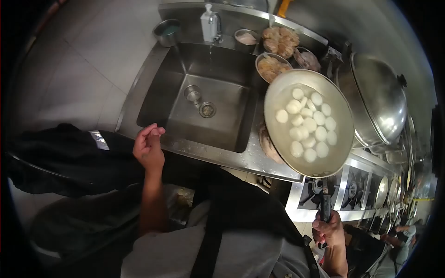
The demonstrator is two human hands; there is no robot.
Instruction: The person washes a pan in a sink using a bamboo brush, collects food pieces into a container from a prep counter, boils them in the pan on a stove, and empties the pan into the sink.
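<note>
My right hand (328, 228) is wrapped round the black handle (326, 206) of a frying pan (273, 132). Several round white pieces (309, 124) lie in cloudy liquid inside the pan, which is over the counter right of the sink. What they are made of I cannot tell. My left hand (149, 147) is raised near the front left edge of the steel sink (181, 127). Its fingers are curled in and gathered towards the thumb, with nothing visible in them.
Water runs from the faucet (218, 25), beside a white pump bottle (208, 27). A small metal cup (191, 93) lies in the sink. Bowls of food (272, 67) stand behind the pan. A large domed lid (378, 92) and gas burners (353, 187) are at right.
</note>
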